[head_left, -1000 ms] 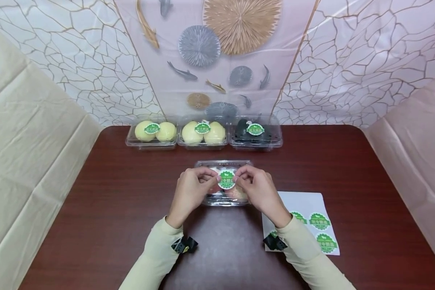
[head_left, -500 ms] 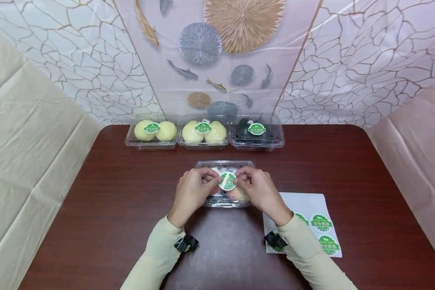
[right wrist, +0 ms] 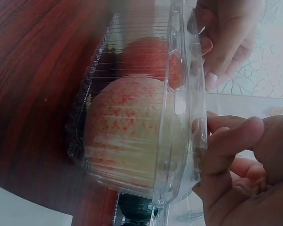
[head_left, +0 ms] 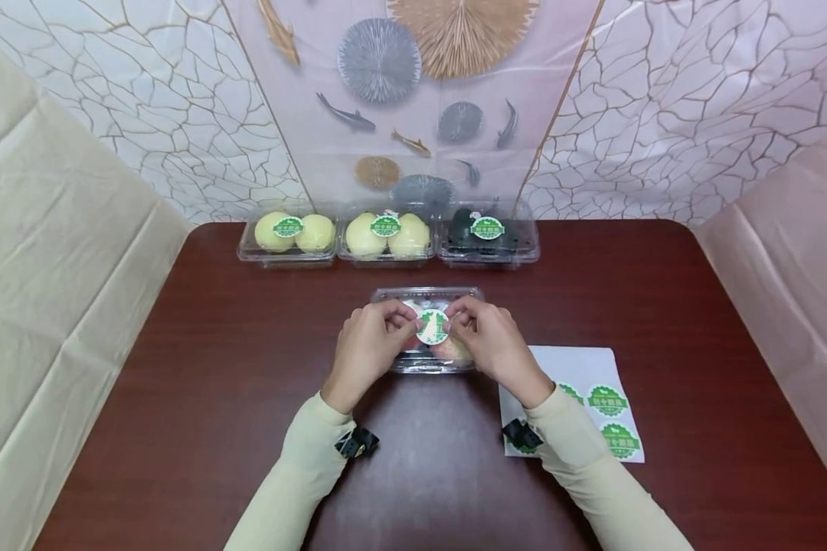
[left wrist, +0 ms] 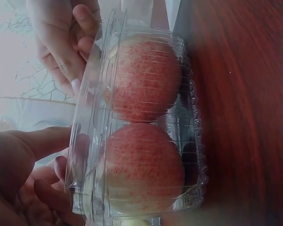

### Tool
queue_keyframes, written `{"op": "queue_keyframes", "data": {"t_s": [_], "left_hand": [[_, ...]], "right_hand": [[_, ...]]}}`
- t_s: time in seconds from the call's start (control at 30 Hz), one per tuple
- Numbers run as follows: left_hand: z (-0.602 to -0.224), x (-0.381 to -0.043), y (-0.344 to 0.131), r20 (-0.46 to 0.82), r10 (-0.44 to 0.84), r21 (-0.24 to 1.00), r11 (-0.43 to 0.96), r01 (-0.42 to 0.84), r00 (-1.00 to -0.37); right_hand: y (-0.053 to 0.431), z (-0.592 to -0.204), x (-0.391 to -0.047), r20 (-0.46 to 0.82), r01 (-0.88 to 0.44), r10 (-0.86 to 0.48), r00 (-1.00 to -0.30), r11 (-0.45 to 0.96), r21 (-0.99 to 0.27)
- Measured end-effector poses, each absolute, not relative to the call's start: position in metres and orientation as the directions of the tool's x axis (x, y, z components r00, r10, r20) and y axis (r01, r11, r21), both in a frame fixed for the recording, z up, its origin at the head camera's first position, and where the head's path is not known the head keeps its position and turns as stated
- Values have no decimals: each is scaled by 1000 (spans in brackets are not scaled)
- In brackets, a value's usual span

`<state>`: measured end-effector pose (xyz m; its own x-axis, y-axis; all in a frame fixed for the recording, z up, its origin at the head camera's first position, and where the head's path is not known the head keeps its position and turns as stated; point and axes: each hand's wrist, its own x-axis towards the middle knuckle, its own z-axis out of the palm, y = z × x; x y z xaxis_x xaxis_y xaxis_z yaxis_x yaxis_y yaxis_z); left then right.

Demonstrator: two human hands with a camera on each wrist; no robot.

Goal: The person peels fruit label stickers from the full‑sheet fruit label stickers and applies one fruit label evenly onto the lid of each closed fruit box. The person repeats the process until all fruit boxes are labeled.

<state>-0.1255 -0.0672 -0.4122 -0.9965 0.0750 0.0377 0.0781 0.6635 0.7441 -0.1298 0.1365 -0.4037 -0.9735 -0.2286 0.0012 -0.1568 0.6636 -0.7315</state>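
Close over a clear plastic clamshell box, a round green-and-white sticker is held between both hands in the head view, glare whitening its middle. My left hand pinches the sticker's left edge with thumb and forefinger. At the opposite edge, the thumb and forefinger of my right hand pinch it likewise. Inside the closed box lie red-and-yellow peaches. The left wrist view shows fingertips right at the lid. From the right wrist, a paler peach shows through the ribbed side.
Along the table's back edge stand three labelled clamshell boxes: two with pale yellow round fruit, one with dark contents. A white sheet of green stickers lies at the right, partly beneath the right forearm. Brown table surrounds the box.
Both hands keep their pinch on the sticker, which has tilted slightly and sunk a little toward the lid, with glare now across it. The head view has shifted, so the scene sits higher.
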Motion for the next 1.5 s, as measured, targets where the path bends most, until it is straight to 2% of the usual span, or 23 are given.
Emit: {"op": "queue_keyframes", "data": {"t_s": [0.27, 0.67, 0.87, 1.0, 1.23, 1.5], "left_hand": [[-414, -123, -67, 29, 105, 739, 667, 92, -994], [-414, -121, -63, 53, 119, 642, 756, 125, -992], [-414, -123, -62, 60, 116, 611, 781, 129, -991], [-414, -123, -62, 74, 107, 597, 791, 130, -992], [-413, -123, -64, 92, 69, 654, 748, 112, -993], [-412, -123, -68, 46, 74, 749, 657, 83, -996]], "right_hand": [[137, -407, -128, -2, -172, -242, -970, 696, -697], [131, -409, -121, 99, -255, -249, -963, 735, -629], [126, -407, -121, 64, -220, -233, -970, 740, -635], [124, -408, -121, 83, -224, -223, -971, 742, -632], [124, -408, -121, 129, -253, -222, -967, 736, -628], [124, -405, -123, 104, -207, -184, -977, 744, -635]]}}
